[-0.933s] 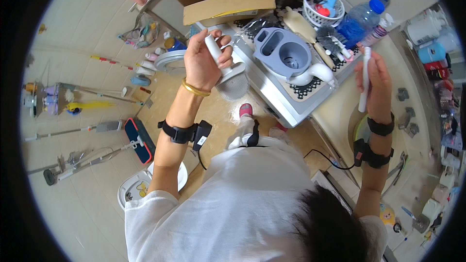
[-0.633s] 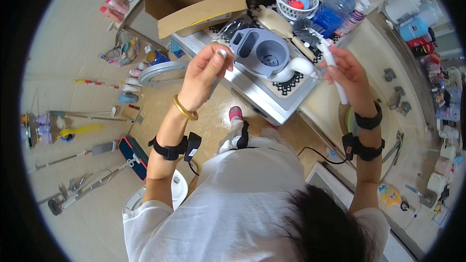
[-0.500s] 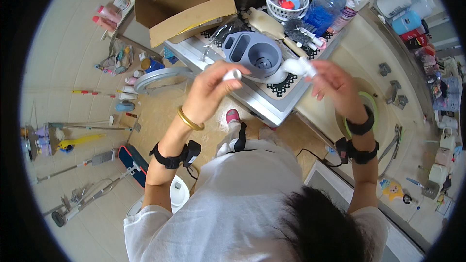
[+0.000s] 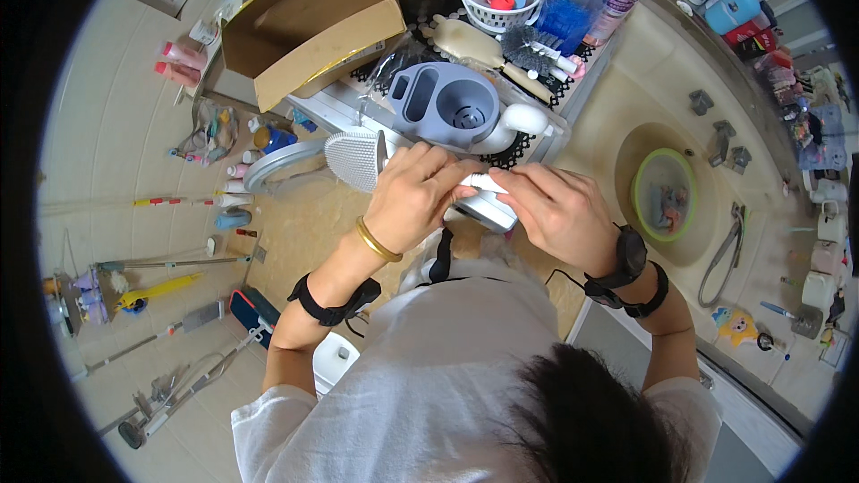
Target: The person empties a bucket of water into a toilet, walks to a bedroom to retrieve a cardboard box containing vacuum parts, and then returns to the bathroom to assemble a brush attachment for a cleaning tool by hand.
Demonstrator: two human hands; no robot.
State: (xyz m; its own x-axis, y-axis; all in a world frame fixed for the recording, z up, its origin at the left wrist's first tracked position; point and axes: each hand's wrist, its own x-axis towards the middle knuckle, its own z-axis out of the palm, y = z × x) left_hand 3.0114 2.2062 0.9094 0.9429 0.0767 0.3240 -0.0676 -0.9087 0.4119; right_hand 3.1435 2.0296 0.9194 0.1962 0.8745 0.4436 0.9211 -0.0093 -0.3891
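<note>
My left hand (image 4: 412, 192), with a gold bangle at its wrist, is closed around the neck of a white silicone-bristled brush (image 4: 353, 162), whose broad head points left. My right hand (image 4: 559, 215) pinches a white handle piece (image 4: 488, 182) with a ridged end. Both hands meet at the ends of these two parts, in front of the table edge; fingers hide most of the joint. Just beyond them stands a blue-grey holder (image 4: 413, 107) with a round cup and slots. A white curved part (image 4: 526, 119) lies against its right side.
An open cardboard box (image 4: 331, 58) sits behind the holder. Nearby are a white basket (image 4: 510, 18), a bottle of blue liquid (image 4: 573, 0), a dark round brush (image 4: 530, 43) and a beige brush (image 4: 470, 43). At right, a sink (image 4: 617, 125) holds a green-rimmed basin (image 4: 664, 152).
Both hands have come together and nearer to me, bringing the white parts end to end. The brush head has turned into view on the left.
</note>
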